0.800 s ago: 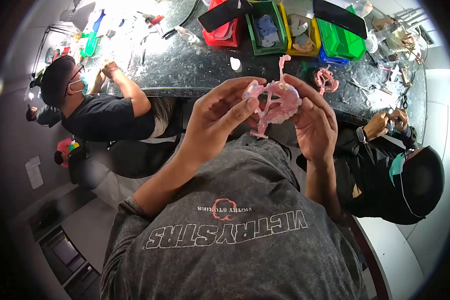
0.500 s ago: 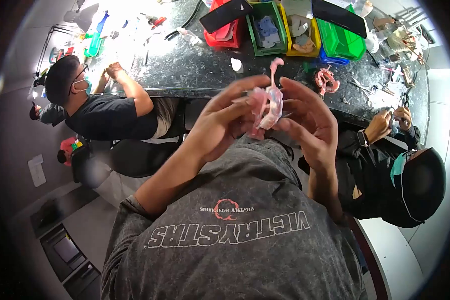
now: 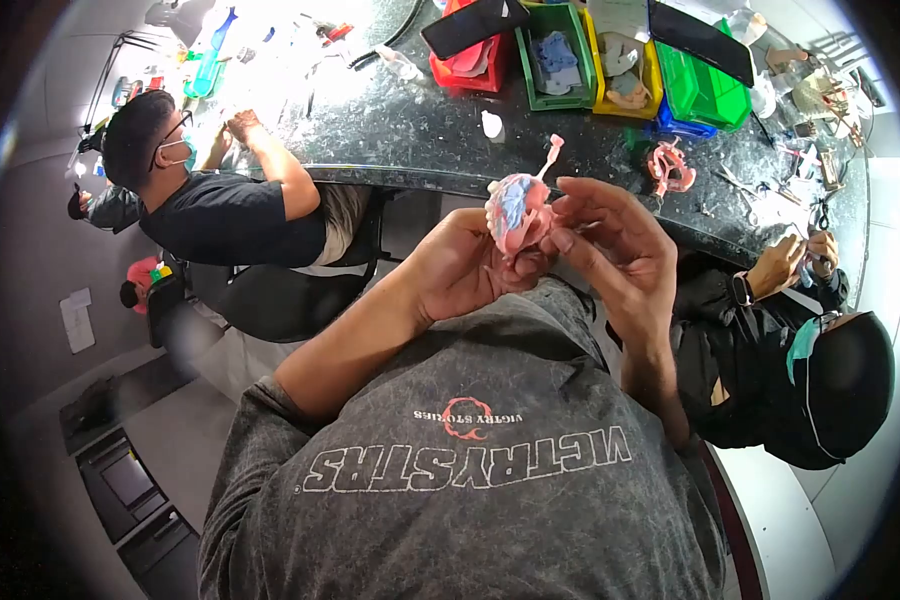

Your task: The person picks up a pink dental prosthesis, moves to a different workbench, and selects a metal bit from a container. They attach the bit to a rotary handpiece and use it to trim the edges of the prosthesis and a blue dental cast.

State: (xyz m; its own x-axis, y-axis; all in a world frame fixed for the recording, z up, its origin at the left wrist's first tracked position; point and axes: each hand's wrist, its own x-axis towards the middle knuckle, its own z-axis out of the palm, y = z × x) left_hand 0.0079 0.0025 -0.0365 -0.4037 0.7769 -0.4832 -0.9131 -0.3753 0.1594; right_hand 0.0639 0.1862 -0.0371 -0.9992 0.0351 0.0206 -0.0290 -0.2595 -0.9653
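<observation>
A pink denture [image 3: 515,215] with a row of whitish teeth and a pale blue patch is held up in front of my chest. A thin pink stem sticks up from its far right side. My left hand [image 3: 455,268] cradles it from the left and below, its fingers curled under the piece. My right hand [image 3: 625,240] has its thumb and bent fingers at the right edge of the denture, gripping it there. The fingertips are partly hidden behind it.
Another pink branched piece [image 3: 670,168] lies on the dark worktable [image 3: 390,140]. Red [image 3: 467,72], green [image 3: 560,98] and yellow [image 3: 652,92] bins stand at the back, with phones [image 3: 705,45] on top. Scissors [image 3: 738,183] lie at right. Co-workers sit on both sides.
The denture has been turned in my hands, so its blue patch and teeth now face up. My left hand has dropped lower beneath it. The view has shifted slightly.
</observation>
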